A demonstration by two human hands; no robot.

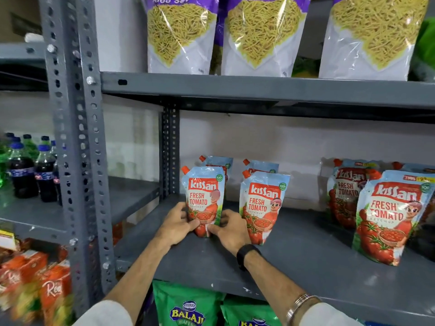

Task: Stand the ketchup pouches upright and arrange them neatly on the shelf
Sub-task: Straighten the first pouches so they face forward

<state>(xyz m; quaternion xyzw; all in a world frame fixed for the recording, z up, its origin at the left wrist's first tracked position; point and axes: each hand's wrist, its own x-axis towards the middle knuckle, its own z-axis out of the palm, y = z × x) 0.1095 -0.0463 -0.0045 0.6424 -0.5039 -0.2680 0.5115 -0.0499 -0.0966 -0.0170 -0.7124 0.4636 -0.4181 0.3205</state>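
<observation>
My left hand [176, 223] and right hand [231, 230] clasp the base of the red-and-blue plastic ketchup pouch [204, 200] between them, upright, spout up, near the grey metal shelf's [306, 262] left edge; both equally close.

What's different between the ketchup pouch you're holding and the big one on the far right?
The held pouch looks smaller in the picture and stands farther back; the right front pouch looks larger and stands nearer the shelf edge. The held pouch is gripped low down by the left hand and right hand; the right front pouch stands untouched. The right front pouch carries a price banner on top; the held pouch doesn't. Both stand upright, with the same Kissan tomato design.
</observation>
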